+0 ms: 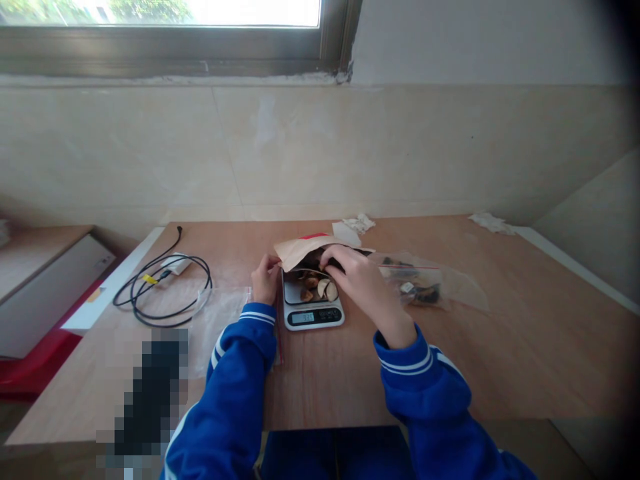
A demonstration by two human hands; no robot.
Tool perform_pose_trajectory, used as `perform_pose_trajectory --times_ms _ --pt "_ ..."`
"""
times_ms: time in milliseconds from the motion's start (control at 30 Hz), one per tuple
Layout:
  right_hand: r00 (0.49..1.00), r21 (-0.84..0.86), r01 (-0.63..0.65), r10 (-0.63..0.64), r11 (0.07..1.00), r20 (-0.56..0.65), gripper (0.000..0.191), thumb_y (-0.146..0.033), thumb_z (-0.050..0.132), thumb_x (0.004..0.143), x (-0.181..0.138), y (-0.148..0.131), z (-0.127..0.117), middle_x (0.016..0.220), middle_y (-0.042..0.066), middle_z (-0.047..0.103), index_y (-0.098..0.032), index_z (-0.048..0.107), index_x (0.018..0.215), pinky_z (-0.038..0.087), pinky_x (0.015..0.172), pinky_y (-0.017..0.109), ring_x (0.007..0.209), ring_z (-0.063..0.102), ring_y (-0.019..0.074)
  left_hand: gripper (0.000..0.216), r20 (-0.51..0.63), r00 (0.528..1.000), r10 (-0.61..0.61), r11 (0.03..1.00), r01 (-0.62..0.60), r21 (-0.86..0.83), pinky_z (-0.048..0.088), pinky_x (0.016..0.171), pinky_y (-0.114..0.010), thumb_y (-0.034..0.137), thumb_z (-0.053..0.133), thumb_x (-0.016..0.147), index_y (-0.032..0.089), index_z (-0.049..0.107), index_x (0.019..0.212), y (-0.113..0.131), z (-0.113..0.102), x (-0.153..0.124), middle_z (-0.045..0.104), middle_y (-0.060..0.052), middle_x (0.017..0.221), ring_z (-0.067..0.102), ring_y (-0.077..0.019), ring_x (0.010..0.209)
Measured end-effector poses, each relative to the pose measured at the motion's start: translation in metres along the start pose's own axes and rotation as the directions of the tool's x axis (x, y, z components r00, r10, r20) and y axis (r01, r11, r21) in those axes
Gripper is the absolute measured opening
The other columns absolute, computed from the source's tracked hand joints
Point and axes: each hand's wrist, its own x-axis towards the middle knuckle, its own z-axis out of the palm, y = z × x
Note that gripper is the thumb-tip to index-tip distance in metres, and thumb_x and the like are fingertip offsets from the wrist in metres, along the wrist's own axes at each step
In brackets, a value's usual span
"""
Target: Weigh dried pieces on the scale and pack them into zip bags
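At the middle of the wooden table [500, 347], just beyond the person's blue sleeves, stands a small digital scale [313, 305] with its lit display facing the person; the digits are too small to read. A few brown pieces [318, 288], pale on their cut faces, lie on the scale's platform. Over the far edge of the scale a brown paper bag [300, 249] is held tilted, its mouth turned down toward the pieces. The left hand [265, 277] is closed on the bag's left edge, thumb and fingers pinching the paper. The right hand [356, 279] arches over the bag's mouth from the right with its fingers curled down and inward; the fingertips are hidden between bag and platform, so I cannot tell whether they grip the paper, a piece, or nothing. Just to the right of that hand a clear zip bag [419, 285] lies flat on the table with dark bits inside it. To the left of the scale lies a second, flat sheet of clear plastic [220, 320], and beyond it a coiled black cable [167, 288] with a white adapter [176, 265] at its far side. Crumpled tissue [359, 223] sits near the tiled wall [400, 147] behind the paper bag, and another scrap [493, 223] lies well apart at the far right
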Motion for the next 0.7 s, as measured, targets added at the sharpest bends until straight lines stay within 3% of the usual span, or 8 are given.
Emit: perform_pose_trajectory --times_ms 133,267,333,533,700 --pt "0.966 0.271 -0.008 0.078 0.963 -0.247 0.002 -0.025 0.053 0.089 -0.006 -0.009 -0.004 0.117 0.006 0.063 -0.025 0.051 0.088 0.044 0.100 0.047 0.117 0.057 0.0235 0.014 -0.048 0.999 -0.007 1.000 0.007 -0.005 0.048 0.073 -0.025 0.034 0.059 0.080 0.020 0.059 0.082 -0.001 0.002 0.003 0.067 -0.001 0.082 0.062 -0.0150 0.075" --pt "0.867 0.557 0.012 0.269 0.830 -0.420 0.015 -0.034 0.054 0.089 -0.015 -0.015 -0.001 0.112 0.007 0.067 -0.026 0.042 0.090 0.045 0.101 0.048 0.113 0.061 0.0214 0.022 -0.093 0.996 -0.019 1.000 0.018 -0.005 0.048 0.072 -0.026 0.042 0.061 0.080 0.020 0.057 0.080 -0.001 0.003 0.004 0.066 -0.002 0.081 0.062 -0.0157 0.075" --pt "0.856 0.676 -0.017 0.360 0.736 -0.370 0.020 -0.036 0.056 0.088 -0.022 -0.012 0.005 0.107 0.006 0.069 -0.026 0.040 0.091 0.048 0.098 0.047 0.107 0.064 0.0211 0.024 -0.107 0.993 -0.040 0.999 0.038 -0.018 0.048 0.072 -0.027 0.044 0.058 0.082 0.020 0.058 0.085 -0.002 0.003 0.004 0.067 -0.003 0.083 0.063 -0.0163 0.076" --pt "0.889 0.891 -0.219 0.457 0.398 0.014 0.025 -0.039 0.062 0.084 -0.051 0.005 0.035 0.095 0.005 0.073 -0.025 0.043 0.089 0.056 0.085 0.043 0.099 0.068 0.0227 0.024 -0.109 0.988 -0.111 0.994 0.110 -0.013 0.050 0.078 -0.033 0.037 0.052 0.087 0.020 0.058 0.101 -0.010 0.004 0.006 0.069 -0.009 0.096 0.066 -0.0206 0.087" --pt "0.856 0.921 -0.294 0.499 0.254 0.136 0.024 -0.039 0.067 0.081 -0.066 0.010 0.050 0.103 0.007 0.072 -0.023 0.050 0.090 0.054 0.090 0.044 0.104 0.066 0.0226 0.020 -0.003 0.995 -0.098 0.995 0.098 -0.028 0.050 0.079 -0.033 0.034 0.057 0.083 0.020 0.060 0.097 -0.013 0.003 0.007 0.070 -0.007 0.097 0.067 -0.0216 0.089"
